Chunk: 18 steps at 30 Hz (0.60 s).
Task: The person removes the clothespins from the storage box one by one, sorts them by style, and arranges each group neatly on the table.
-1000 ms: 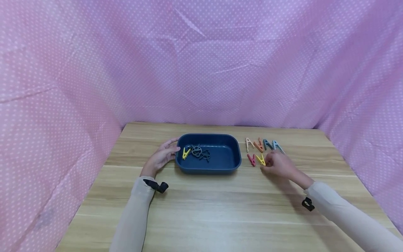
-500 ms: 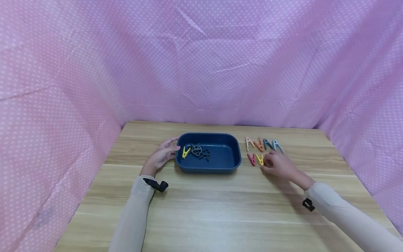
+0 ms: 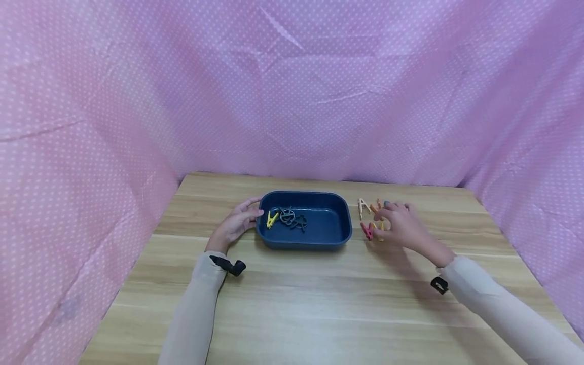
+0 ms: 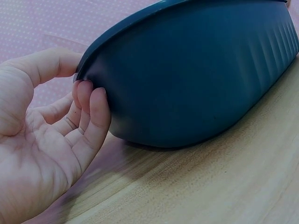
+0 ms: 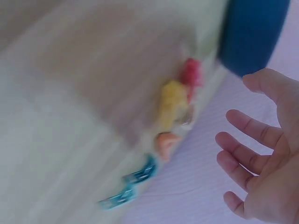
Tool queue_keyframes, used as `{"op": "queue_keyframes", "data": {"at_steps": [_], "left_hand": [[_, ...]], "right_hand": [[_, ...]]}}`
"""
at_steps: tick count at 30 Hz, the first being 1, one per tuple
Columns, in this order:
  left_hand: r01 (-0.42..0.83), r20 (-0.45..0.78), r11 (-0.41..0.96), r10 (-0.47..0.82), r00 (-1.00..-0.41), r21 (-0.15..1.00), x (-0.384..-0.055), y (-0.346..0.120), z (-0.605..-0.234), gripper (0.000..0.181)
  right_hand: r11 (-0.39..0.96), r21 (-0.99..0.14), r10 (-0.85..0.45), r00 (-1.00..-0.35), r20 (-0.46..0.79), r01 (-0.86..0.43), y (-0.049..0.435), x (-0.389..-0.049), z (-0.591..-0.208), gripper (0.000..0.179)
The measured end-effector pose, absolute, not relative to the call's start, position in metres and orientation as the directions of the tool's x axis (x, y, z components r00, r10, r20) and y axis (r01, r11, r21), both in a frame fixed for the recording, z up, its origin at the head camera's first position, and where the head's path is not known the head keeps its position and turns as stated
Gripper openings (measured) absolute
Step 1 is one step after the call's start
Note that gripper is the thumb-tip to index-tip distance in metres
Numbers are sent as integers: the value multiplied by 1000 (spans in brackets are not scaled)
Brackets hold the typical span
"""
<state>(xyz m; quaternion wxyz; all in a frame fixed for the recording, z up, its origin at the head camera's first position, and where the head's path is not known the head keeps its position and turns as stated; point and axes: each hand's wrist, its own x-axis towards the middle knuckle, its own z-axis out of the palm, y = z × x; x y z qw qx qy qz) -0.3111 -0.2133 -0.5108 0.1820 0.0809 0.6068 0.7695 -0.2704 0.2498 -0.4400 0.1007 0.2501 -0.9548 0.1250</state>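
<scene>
My left hand [image 3: 234,225] grips the left end of a dark blue bin [image 3: 304,247], thumb at the rim, fingertips against the outer wall [image 4: 187,79]. Inside lie a yellow clothespin [image 3: 271,219] and two dark ring-shaped clips [image 3: 287,217]. To the bin's right, my right hand [image 3: 403,227] hovers over a group of clothespins, fingers spread and holding nothing. Near its fingertips are a red clothespin [image 3: 367,231] and a yellow clothespin [image 5: 170,102]. Behind these lie a cream clothespin [image 3: 363,207] and an orange one [image 5: 166,144]. Two blue clothespins [image 5: 142,171] are mostly hidden by the hand in the head view.
The wooden table [image 3: 292,304] reaches back to a pink dotted curtain [image 3: 292,101], which also hangs along both sides. Each wrist wears a black strap; the left one [image 3: 228,264] lies close to the table's surface.
My right hand has shifted left and lifted from beside the yellow clothespin, its fingers spreading over the group. That yellow clothespin has turned slightly in between. My left hand stays on the bin.
</scene>
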Motion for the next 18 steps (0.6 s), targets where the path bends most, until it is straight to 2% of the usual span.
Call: {"op": "queue_keyframes", "data": {"at_steps": [5, 9, 18], "left_hand": [[-200, -121, -187, 366, -923, 962, -309, -214, -510, 59], [-188, -114, -175, 362, -925, 966, -310, -216, -511, 58], [-181, -109, -171, 364, -925, 968, -311, -214, -508, 59]], "right_hand": [[804, -234, -491, -832, 260, -547, 221, -274, -426, 25], [779, -238, -521, -810, 269, -580, 193, -278, -416, 33], [707, -135, -656, -715, 244, -695, 120, -284, -407, 56]]}}
